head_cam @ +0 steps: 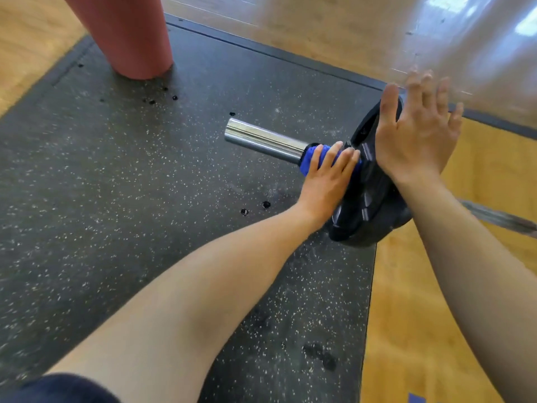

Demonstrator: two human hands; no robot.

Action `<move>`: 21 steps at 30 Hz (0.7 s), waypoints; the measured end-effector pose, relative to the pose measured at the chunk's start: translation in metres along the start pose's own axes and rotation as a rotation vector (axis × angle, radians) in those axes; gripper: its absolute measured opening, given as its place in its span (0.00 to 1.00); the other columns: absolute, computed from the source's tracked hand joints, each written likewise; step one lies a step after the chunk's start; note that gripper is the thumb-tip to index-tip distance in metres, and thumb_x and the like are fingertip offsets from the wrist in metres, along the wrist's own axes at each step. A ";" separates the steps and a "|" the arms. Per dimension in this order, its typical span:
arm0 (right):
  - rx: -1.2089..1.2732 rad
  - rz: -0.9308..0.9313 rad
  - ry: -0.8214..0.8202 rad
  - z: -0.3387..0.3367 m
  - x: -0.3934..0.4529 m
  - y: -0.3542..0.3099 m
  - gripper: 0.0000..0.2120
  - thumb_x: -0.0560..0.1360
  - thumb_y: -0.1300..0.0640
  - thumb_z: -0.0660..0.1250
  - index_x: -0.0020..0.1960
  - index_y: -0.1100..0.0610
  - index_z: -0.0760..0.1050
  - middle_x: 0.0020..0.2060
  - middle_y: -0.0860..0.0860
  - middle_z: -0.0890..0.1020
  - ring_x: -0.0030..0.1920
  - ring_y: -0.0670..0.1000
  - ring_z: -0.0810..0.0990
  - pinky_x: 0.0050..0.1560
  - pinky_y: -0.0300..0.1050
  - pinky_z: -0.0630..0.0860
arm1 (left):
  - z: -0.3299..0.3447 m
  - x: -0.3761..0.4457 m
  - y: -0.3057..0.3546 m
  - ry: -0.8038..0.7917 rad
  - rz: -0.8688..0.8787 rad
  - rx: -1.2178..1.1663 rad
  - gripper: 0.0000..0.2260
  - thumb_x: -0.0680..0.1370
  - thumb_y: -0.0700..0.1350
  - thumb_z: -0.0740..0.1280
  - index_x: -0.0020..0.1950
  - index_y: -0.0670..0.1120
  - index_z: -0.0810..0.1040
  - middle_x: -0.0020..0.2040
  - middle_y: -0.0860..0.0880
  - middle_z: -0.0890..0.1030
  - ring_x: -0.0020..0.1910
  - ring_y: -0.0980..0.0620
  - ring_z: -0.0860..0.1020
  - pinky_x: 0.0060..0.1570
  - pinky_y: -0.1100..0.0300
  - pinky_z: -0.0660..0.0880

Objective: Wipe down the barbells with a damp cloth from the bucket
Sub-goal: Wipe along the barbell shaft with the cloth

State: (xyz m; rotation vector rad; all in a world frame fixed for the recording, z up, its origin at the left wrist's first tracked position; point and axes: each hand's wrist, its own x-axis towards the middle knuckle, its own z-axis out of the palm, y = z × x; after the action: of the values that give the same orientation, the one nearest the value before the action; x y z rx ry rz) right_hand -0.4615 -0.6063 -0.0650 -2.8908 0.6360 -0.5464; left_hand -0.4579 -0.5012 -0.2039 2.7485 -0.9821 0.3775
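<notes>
Water is the main risk: dark drops (266,204) already lie on the speckled rubber mat (116,175), and a dripping cloth can make the mat, or the wooden floor (421,286) beside it, slippery. The left hand (325,173) holds the blue cloth (315,158) curled around the chrome barbell sleeve (264,138), just beside the black weight plate (369,205). The right hand (418,132) is wide open, fingers straight, at the plate's upper edge; whether it touches, I cannot tell. If the plate rolls, the fingers between cloth and plate could be pinched. A pink tapered object (128,33), perhaps the bucket, stands at the mat's far end.
</notes>
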 end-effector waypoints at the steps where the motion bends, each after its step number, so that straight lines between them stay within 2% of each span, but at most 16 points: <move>1: 0.002 0.012 -0.023 0.000 0.006 0.000 0.36 0.81 0.33 0.37 0.82 0.50 0.53 0.82 0.51 0.56 0.82 0.53 0.49 0.80 0.58 0.43 | -0.001 0.004 -0.005 -0.017 0.023 0.000 0.30 0.81 0.42 0.64 0.82 0.45 0.58 0.79 0.48 0.64 0.81 0.43 0.57 0.79 0.43 0.48; 3: 0.010 0.026 -0.063 0.001 0.015 0.000 0.35 0.81 0.33 0.38 0.82 0.50 0.55 0.82 0.51 0.55 0.82 0.52 0.49 0.80 0.57 0.43 | -0.001 0.007 -0.028 -0.007 0.054 0.022 0.31 0.79 0.38 0.63 0.82 0.46 0.58 0.79 0.48 0.65 0.80 0.44 0.58 0.79 0.44 0.50; 7: 0.022 0.030 -0.098 0.003 0.026 -0.001 0.37 0.81 0.31 0.37 0.81 0.50 0.57 0.82 0.50 0.57 0.82 0.52 0.49 0.80 0.57 0.43 | -0.004 -0.001 -0.101 0.087 -0.098 0.001 0.35 0.71 0.30 0.69 0.76 0.45 0.66 0.72 0.47 0.71 0.76 0.42 0.64 0.78 0.42 0.55; 10: 0.038 0.051 -0.092 0.003 0.028 -0.001 0.38 0.80 0.30 0.37 0.81 0.50 0.57 0.81 0.51 0.58 0.82 0.52 0.50 0.80 0.57 0.44 | -0.009 -0.004 -0.132 0.082 -0.117 0.057 0.34 0.69 0.29 0.73 0.73 0.46 0.69 0.69 0.47 0.74 0.73 0.41 0.68 0.76 0.40 0.60; 12: 0.048 0.057 -0.091 0.002 0.027 -0.001 0.38 0.80 0.30 0.37 0.81 0.50 0.57 0.81 0.51 0.58 0.82 0.52 0.51 0.80 0.57 0.45 | -0.013 -0.006 -0.142 0.082 -0.128 0.061 0.32 0.69 0.28 0.70 0.72 0.45 0.71 0.69 0.46 0.74 0.73 0.41 0.69 0.76 0.40 0.59; 15: 0.034 0.047 -0.080 0.003 0.021 0.000 0.38 0.80 0.30 0.37 0.81 0.50 0.57 0.81 0.50 0.58 0.82 0.51 0.51 0.80 0.57 0.45 | -0.019 -0.011 -0.145 0.029 -0.235 0.037 0.34 0.70 0.26 0.67 0.74 0.44 0.68 0.72 0.46 0.71 0.77 0.41 0.63 0.78 0.40 0.52; 17: 0.023 0.046 -0.080 0.002 0.017 0.003 0.38 0.80 0.30 0.38 0.81 0.50 0.58 0.81 0.50 0.58 0.82 0.51 0.51 0.80 0.57 0.45 | -0.022 -0.010 -0.130 -0.013 -0.310 0.026 0.35 0.71 0.27 0.69 0.75 0.44 0.66 0.72 0.46 0.69 0.78 0.41 0.60 0.78 0.39 0.51; 21: 0.013 0.042 -0.087 0.001 0.013 0.005 0.39 0.80 0.29 0.39 0.81 0.51 0.58 0.81 0.51 0.58 0.82 0.52 0.51 0.80 0.58 0.46 | -0.022 0.006 -0.069 -0.060 -0.203 -0.029 0.32 0.76 0.31 0.67 0.77 0.45 0.62 0.74 0.46 0.66 0.80 0.42 0.56 0.78 0.40 0.46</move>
State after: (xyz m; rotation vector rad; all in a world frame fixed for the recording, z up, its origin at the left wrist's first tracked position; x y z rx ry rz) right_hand -0.4520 -0.6164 -0.0633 -2.8634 0.6756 -0.4159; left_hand -0.4130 -0.4459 -0.1882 2.8133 -0.7064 0.2472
